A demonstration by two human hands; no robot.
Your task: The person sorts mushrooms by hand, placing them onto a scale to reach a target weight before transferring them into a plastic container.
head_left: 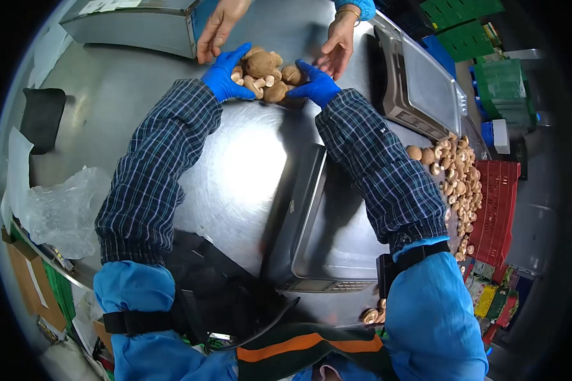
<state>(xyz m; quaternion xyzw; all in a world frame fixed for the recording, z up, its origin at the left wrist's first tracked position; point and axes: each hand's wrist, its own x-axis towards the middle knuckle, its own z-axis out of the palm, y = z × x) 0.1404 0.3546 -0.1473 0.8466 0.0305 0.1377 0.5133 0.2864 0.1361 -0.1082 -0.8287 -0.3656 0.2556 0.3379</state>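
Looked down on a metal table (108,73), grey and scuffed, shining white with glare around its middle. Saw a flat-topped scale (337,232) toward the near edge, between the forearms, a second scale (431,82) toward the far right corner, and a boxy metal unit (133,35) toward the far left corner. Made out green crates (505,89) beyond the right edge and a cardboard box (32,282) below the left edge.

Found a red crate (494,209) by the right edge, beside a loose mushroom pile (461,178) spread along the table there; could not see inside the crate. Noticed a crumpled clear plastic bag (67,209) at the left edge.

Had a mushroom cluster (260,65) heaped on the table toward the far edge, with rounded tan-brown caps, pale stems, and some pieces turned underside up. Held the blue-gloved left hand (227,75) against the cluster's left side and the gloved right hand (316,84) against its right side, the two well apart, with thumbs spread from fingers. Saw a co-worker's two bare hands just beyond, one (222,28) near the left glove, the other (339,47) near the right.
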